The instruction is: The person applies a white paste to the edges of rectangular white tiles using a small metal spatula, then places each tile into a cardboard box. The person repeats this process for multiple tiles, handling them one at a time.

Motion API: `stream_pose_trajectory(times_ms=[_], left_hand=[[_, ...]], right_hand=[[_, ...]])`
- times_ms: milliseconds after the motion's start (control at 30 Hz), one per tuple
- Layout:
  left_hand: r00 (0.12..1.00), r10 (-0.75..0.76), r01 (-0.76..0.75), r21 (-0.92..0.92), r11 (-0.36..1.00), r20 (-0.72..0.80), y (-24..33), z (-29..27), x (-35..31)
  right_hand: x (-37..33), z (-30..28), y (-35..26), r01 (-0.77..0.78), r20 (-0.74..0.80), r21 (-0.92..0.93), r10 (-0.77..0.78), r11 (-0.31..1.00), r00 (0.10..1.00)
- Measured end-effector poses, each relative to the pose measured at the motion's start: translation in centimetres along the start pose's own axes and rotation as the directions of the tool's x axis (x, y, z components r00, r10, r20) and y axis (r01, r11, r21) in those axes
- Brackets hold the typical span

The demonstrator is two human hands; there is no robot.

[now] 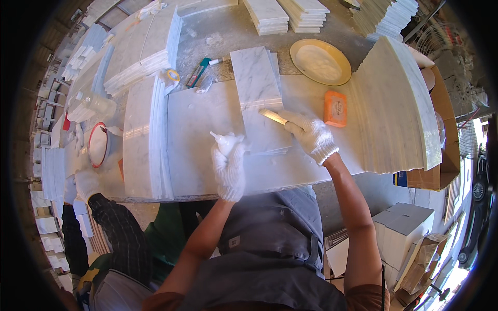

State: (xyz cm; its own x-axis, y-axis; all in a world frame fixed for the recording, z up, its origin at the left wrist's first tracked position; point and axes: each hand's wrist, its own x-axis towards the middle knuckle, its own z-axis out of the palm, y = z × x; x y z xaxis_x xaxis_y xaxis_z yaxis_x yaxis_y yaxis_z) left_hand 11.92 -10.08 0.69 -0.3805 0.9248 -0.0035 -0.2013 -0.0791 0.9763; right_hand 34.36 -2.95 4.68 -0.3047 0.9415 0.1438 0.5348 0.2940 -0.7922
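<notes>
My left hand (229, 166), in a white knit glove, is closed around a small white squeeze bottle (226, 141) with a pointed nozzle. My gloved right hand (310, 136) grips a short, flat, yellowish scraper-like tool (273, 116). The tool's tip lies over a grey-veined white marble slab (259, 85), and I cannot tell whether it touches. More slabs sit under that one, their edges showing at its right side and near end. Just right of my right hand stands an orange block (335, 108) with a printed label.
Slab stacks stand left (142, 137) and right (391, 109). At the back are a yellow plate (321, 62) of white powder, a teal utility knife (198, 71) and a tape roll (173, 76). A co-worker's gloved hand (88, 185) is near a red-rimmed bowl (106, 145).
</notes>
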Motion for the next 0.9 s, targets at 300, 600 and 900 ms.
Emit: stream_pose_trajectory(times_ms=[300, 600, 900], left_hand=[[0.999, -0.02, 0.02, -0.005, 1.0, 0.026, -0.2, -0.3, 0.1], [0.999, -0.046, 0.046, -0.012, 0.999, 0.018, 0.2, -0.1, 0.1], [1.0, -0.024, 0.024, -0.029, 0.999, 0.008, 0.2, 0.1, 0.0]], right_hand=[[0.8, 0.2, 0.9, 0.132, 0.006, 0.037, -0.133, 0.991, 0.991], [1.0, 0.2, 2.0, -0.09, 0.163, -0.295, 0.143, 0.951, 0.976], [1.2, -1.0, 0.1, 0.062, 0.124, -0.027, -0.058, 0.998, 0.991]])
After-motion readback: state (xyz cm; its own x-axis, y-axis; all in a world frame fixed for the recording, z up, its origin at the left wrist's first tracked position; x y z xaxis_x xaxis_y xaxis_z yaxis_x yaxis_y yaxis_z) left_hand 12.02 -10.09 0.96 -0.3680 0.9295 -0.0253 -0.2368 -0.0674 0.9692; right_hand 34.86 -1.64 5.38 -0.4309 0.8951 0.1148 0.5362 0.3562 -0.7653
